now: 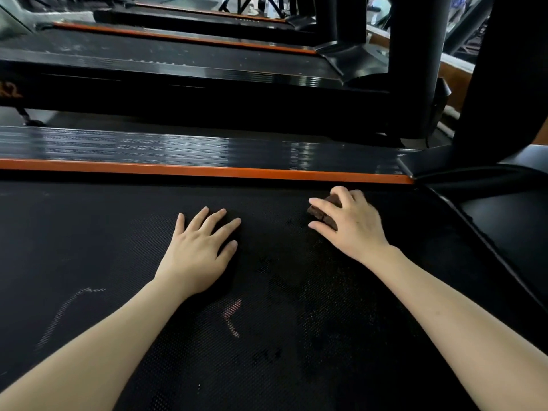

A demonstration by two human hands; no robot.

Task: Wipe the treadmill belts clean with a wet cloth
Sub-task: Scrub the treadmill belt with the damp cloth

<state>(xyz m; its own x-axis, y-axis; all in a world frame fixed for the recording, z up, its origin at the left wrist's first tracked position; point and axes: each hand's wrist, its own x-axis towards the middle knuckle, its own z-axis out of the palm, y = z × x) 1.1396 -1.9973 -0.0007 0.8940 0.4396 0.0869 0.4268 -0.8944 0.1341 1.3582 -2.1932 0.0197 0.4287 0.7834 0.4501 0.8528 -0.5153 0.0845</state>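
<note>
Looking down from my head: my left hand lies flat on the black treadmill belt, fingers straight and spread, holding nothing. My right hand is over to the right, near the orange edge strip, fingers curled round a bunched brown cloth that sits on the belt. Darker patches mark the belt between my forearms. Another treadmill stands beyond.

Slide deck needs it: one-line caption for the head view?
Right hand grips a brown cloth on the black treadmill belt; left hand rests flat beside it.
</note>
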